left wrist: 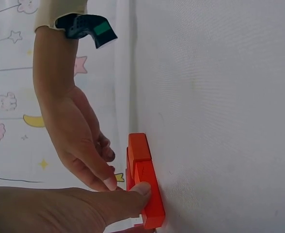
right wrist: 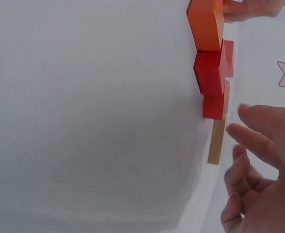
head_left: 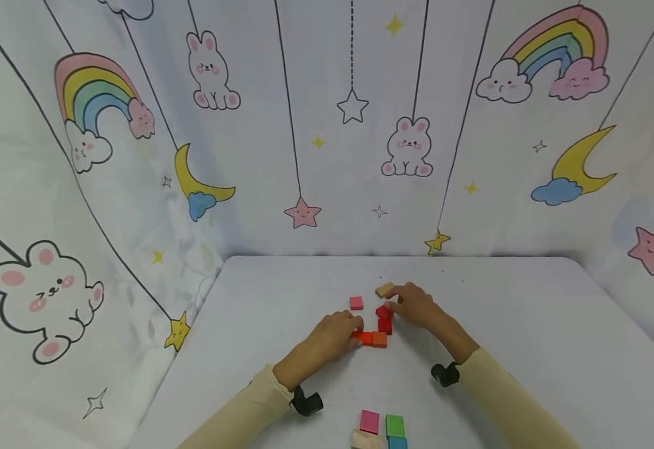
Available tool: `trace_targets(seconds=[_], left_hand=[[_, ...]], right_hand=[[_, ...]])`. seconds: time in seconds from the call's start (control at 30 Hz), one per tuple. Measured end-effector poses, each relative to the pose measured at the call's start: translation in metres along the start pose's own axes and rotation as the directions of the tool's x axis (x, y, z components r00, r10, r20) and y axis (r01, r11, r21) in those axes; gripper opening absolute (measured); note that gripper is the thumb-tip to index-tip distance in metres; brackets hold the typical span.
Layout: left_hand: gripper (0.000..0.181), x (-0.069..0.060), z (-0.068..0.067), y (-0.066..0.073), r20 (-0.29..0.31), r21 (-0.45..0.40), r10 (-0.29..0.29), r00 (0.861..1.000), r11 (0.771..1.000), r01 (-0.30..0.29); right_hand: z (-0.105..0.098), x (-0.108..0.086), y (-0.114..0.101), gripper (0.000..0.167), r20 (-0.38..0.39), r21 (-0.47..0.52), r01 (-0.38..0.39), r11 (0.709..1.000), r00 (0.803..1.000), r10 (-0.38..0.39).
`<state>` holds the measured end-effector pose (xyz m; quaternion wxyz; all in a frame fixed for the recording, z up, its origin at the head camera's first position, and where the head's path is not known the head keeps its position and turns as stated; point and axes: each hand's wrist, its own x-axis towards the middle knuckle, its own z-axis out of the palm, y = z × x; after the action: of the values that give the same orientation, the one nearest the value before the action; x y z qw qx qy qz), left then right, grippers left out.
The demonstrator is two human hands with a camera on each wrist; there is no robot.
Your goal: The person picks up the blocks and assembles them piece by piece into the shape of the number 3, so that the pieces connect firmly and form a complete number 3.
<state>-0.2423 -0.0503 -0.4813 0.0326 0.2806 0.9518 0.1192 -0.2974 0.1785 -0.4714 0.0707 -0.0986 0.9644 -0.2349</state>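
Observation:
In the head view, my left hand [head_left: 331,337] holds a long red-orange block [head_left: 365,338] between thumb and fingers, its end against an orange block [head_left: 379,339]. In the left wrist view the thumb presses that block's side [left wrist: 150,196]. Behind the orange block stand a red block [head_left: 384,325] and another red piece [head_left: 383,312]. My right hand [head_left: 416,305] is beside the rear red piece, near a tan block [head_left: 384,289]; in the right wrist view its fingers [right wrist: 259,141] are apart with nothing between them. A pink-red block [head_left: 356,303] lies behind the left hand.
Near the front edge of the head view lie a pink block [head_left: 369,421], a green block [head_left: 395,426], a blue block [head_left: 398,443] and a light wooden block [head_left: 367,439]. A patterned curtain [head_left: 259,125] hangs behind the white table [head_left: 282,280].

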Motion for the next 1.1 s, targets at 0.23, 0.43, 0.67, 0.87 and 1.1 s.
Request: trace_targets(seconds=[0.23,0.43,0.67,0.87,1.1], left_hand=[[0.026,0.001,0.002,-0.002,0.004,0.002,-0.002,1.000,1.000,0.002],[0.025,0.003,0.003,-0.002,0.010,0.020,0.000,1.000,1.000,0.000],[0.025,0.001,0.002,0.000,0.009,0.051,0.004,1.000,0.999,-0.004],[0.025,0.000,0.000,0.001,0.008,0.055,0.006,1.000,0.998,-0.007],[0.025,0.000,0.001,0.000,-0.001,0.047,0.008,1.000,0.999,-0.008]], right_hand=[[-0.004,0.024,0.019,0.040,-0.077,0.026,0.041,0.999,0.996,-0.039],[-0.002,0.047,0.031,0.028,-0.002,0.055,0.045,0.997,0.999,-0.045],[0.000,0.058,0.019,0.023,0.099,0.097,0.010,0.995,0.995,-0.020],[0.004,0.060,-0.005,0.021,0.160,0.088,-0.017,0.996,0.987,0.003],[0.011,0.061,-0.020,0.020,0.213,0.069,-0.018,0.997,0.977,0.003]])
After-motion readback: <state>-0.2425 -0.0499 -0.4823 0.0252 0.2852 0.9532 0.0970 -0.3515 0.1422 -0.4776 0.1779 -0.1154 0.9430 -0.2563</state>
